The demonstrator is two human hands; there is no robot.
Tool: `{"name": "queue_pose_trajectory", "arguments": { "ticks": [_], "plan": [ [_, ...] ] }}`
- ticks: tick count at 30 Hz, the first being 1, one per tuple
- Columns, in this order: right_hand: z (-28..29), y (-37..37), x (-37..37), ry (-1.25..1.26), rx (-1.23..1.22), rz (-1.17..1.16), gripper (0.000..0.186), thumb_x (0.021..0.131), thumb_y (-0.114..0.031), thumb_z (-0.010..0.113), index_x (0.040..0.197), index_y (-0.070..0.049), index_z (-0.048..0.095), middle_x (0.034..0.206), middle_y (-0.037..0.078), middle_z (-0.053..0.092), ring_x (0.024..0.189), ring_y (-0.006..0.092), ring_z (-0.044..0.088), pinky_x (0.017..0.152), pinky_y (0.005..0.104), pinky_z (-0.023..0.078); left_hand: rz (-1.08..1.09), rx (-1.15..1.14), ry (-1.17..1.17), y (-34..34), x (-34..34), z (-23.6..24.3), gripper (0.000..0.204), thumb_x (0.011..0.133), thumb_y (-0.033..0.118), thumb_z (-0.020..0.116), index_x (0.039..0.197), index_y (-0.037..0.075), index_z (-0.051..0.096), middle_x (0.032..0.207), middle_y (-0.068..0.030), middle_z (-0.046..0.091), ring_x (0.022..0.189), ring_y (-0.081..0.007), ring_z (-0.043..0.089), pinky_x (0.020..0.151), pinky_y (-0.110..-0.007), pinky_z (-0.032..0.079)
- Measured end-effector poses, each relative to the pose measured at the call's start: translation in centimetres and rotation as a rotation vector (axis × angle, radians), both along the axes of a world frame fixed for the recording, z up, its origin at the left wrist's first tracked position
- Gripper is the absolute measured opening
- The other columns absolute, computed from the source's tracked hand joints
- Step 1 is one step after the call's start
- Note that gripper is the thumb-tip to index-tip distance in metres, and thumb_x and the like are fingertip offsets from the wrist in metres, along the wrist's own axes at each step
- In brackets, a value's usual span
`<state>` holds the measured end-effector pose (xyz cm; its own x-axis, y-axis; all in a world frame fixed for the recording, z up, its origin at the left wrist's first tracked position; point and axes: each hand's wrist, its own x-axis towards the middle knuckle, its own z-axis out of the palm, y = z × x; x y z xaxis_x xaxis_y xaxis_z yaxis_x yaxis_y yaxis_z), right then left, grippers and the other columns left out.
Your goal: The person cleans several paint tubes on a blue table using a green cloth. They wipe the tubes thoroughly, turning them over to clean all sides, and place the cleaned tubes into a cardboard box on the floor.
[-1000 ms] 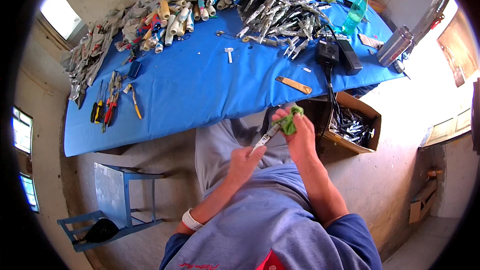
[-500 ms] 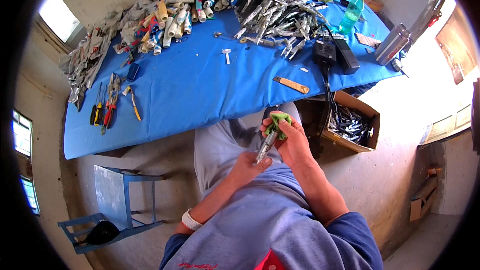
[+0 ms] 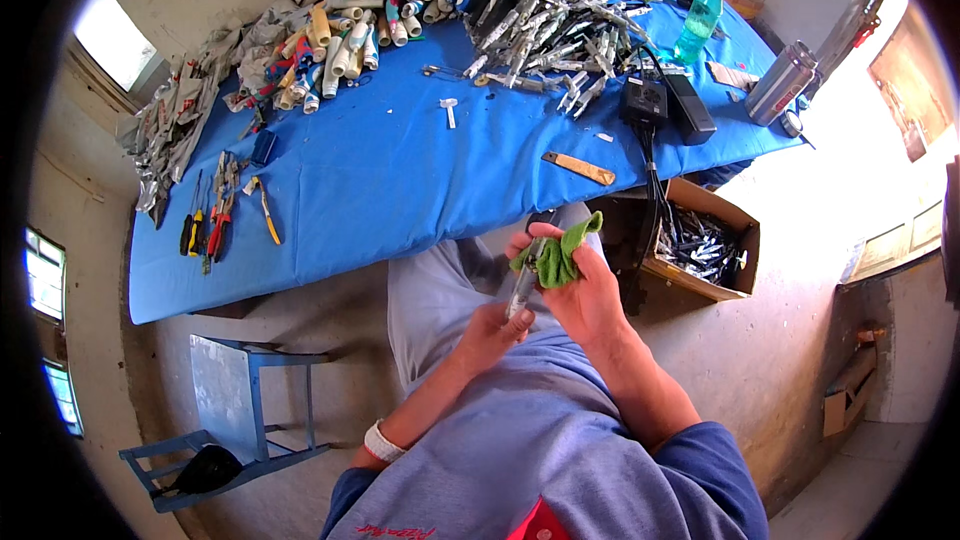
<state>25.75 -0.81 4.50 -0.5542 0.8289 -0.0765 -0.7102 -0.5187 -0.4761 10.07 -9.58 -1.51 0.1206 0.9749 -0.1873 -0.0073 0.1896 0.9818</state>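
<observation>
Over my lap, my left hand is closed around the lower end of a slim silvery-grey part that slants up and away. It looks like the pieces heaped on the table, though its exact kind does not show. My right hand grips a green cloth at the upper end of that part. One corner of the cloth sticks up past the thumb. Cloth and fingers partly hide the part's top.
A blue-covered table bears hollow tubular casings, a heap of silvery parts, hand tools, a wood-handled blade, a green bottle and a metal can. Right of my legs stands a cardboard box of parts; at left, a blue chair.
The green cloth, bunched up before, is now spread more loosely, one corner pointing up and right. My right fingers have opened out a little. The silvery part stands slightly more upright.
</observation>
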Motion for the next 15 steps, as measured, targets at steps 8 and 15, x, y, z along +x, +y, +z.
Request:
{"name": "queue_pose_trajectory", "arguments": {
  "ticks": [8,15],
  "plan": [
    [-1.9,-1.2,-0.1,-0.314,0.139,-0.051,0.031,0.099,-0.01,0.059,0.129,0.001,0.058,0.124,0.017,0.065,0.116,0.032,0.064,0.103,0.0424,0.051,0.071,0.005,0.069,-0.4,0.1,-0.1,0.048,0.096,0.046,0.068,0.073,0.003,0.064,0.066,0.0034,0.056,0.065,-0.0064,0.05,0.057,-0.027,0.041],
    [-1.0,-1.2,-0.2,-0.132,-0.159,0.016,0.033,0.105,-0.021,0.045,0.127,0.0,0.057,0.122,0.018,0.065,0.117,0.0337,0.063,0.104,0.047,0.05,-0.001,-0.039,-0.065,-0.3,0.0,-0.4,0.047,0.096,0.044,0.068,0.073,0.003,0.064,0.067,0.003,0.058,0.067,-0.0066,0.052,0.06,-0.028,0.043]
  ]
}}
